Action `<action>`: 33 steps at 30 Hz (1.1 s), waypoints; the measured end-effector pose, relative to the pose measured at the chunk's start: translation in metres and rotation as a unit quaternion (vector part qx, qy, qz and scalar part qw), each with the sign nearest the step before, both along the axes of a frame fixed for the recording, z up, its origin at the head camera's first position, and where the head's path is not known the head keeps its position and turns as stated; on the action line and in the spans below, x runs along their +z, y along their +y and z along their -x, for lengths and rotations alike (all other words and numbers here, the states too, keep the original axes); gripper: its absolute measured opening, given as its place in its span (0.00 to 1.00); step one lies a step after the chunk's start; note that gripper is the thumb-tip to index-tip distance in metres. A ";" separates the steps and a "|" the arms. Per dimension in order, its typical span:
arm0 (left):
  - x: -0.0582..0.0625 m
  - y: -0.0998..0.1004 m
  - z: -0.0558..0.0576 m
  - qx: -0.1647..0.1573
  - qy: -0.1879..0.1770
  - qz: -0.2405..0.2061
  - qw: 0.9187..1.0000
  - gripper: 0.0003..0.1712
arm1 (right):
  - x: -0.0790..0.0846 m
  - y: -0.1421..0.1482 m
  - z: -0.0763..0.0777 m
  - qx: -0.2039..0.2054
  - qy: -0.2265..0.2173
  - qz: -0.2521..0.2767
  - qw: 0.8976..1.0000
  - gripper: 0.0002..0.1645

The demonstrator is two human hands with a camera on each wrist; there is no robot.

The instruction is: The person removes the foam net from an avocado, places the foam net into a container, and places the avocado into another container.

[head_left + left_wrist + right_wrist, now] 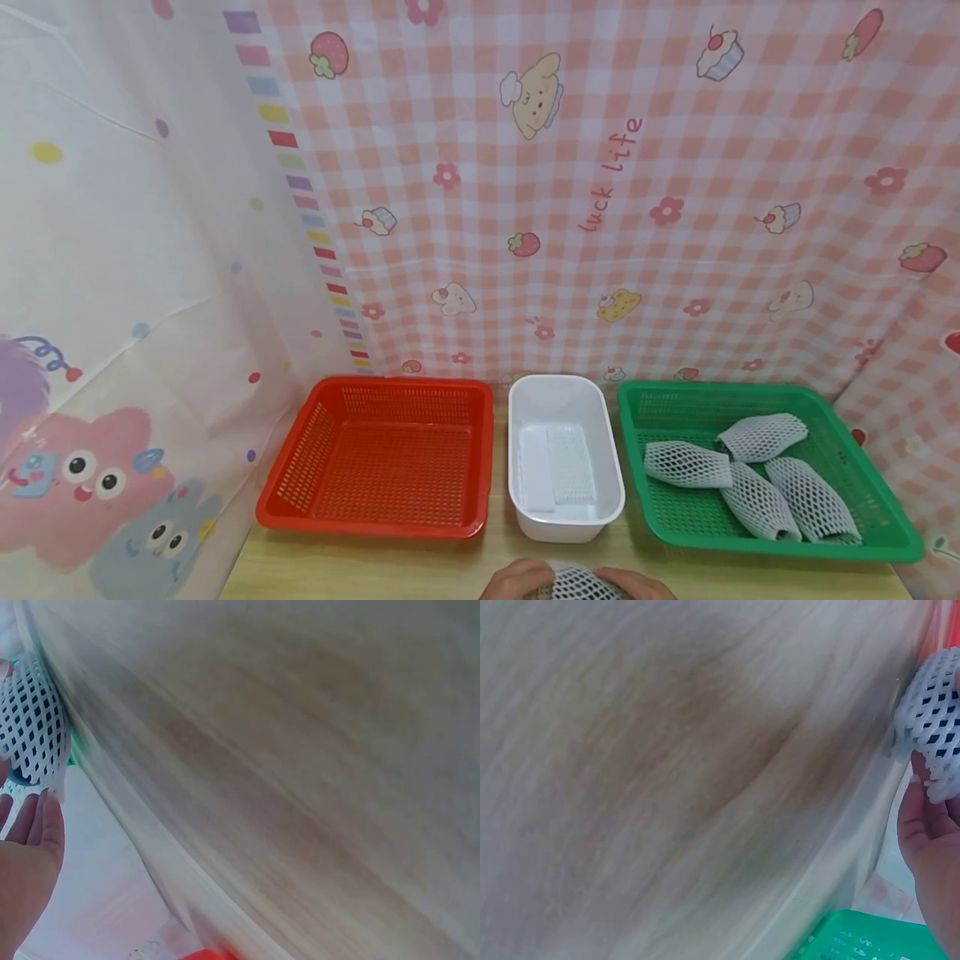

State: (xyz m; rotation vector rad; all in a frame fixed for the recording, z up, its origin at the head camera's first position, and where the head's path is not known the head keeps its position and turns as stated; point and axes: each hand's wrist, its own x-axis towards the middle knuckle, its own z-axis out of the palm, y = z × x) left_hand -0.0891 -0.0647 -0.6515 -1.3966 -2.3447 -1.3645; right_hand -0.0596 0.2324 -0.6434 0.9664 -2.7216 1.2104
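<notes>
At the bottom edge of the head view, my left hand (517, 578) and right hand (636, 582) hold a white foam net sleeve (576, 583) from its two sides. Something dark shows through the mesh; its kind is hidden. In the left wrist view, the left hand (31, 851) has its fingertips at the lower end of the net (34, 724). The right wrist view has the right hand (936, 836) pinching the other end of the sleeve (934, 712), thumb and fingers at its open edge.
A red basket (375, 533) stands at the left on the wooden table (360, 571). Beside it in the middle is a white tub (566, 530) with a white strip inside. The green basket (780, 553) at the right holds several net-wrapped pieces (686, 464). A checked cloth (480, 208) hangs behind.
</notes>
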 end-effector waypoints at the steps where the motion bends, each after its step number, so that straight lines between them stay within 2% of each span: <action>1: 0.000 0.000 0.000 -0.002 0.001 0.006 1.000 0.18 | -0.004 0.002 0.001 0.000 -0.003 0.001 1.000 0.26; 4: 0.004 0.000 0.001 -0.008 -0.010 0.013 1.000 0.18 | -0.024 0.006 0.004 -0.006 -0.009 0.006 1.000 0.26; 7: 0.010 0.000 -0.001 -0.009 -0.023 0.016 1.000 0.19 | -0.033 0.007 0.005 -0.019 -0.029 0.009 0.999 0.23; 9: 0.012 -0.001 -0.001 -0.012 -0.031 0.024 0.999 0.19 | -0.027 0.005 0.003 -0.022 -0.040 0.016 0.999 0.22; 11: 0.012 -0.001 -0.001 -0.014 -0.040 0.034 0.999 0.19 | -0.015 0.001 0.000 -0.018 -0.062 0.032 0.997 0.20; 14: 0.013 -0.001 -0.001 -0.016 -0.061 0.049 0.997 0.19 | 0.002 -0.005 -0.004 -0.001 -0.072 0.057 0.996 0.18; 16: 0.014 0.000 -0.002 -0.013 -0.073 0.051 0.996 0.20 | 0.008 -0.007 -0.005 0.005 -0.076 0.065 0.995 0.17; 21: 0.011 0.000 -0.002 0.003 -0.081 0.037 0.996 0.21 | 0.005 -0.006 -0.003 0.016 -0.046 0.068 0.996 0.16; 23: 0.008 0.000 -0.002 0.012 -0.085 0.033 0.996 0.22 | 0.002 -0.005 -0.001 0.025 -0.021 0.074 0.997 0.16; 28: 0.012 0.001 -0.002 0.026 -0.130 0.039 0.990 0.24 | -0.001 -0.005 0.002 0.040 0.027 0.082 0.995 0.15; 30: 0.018 0.002 -0.003 0.027 -0.165 0.049 0.985 0.25 | -0.001 -0.006 0.003 0.041 0.028 0.082 0.995 0.14; 33: 0.024 0.003 -0.003 0.028 -0.189 0.076 0.979 0.25 | -0.005 -0.006 0.004 0.035 0.023 0.081 0.996 0.13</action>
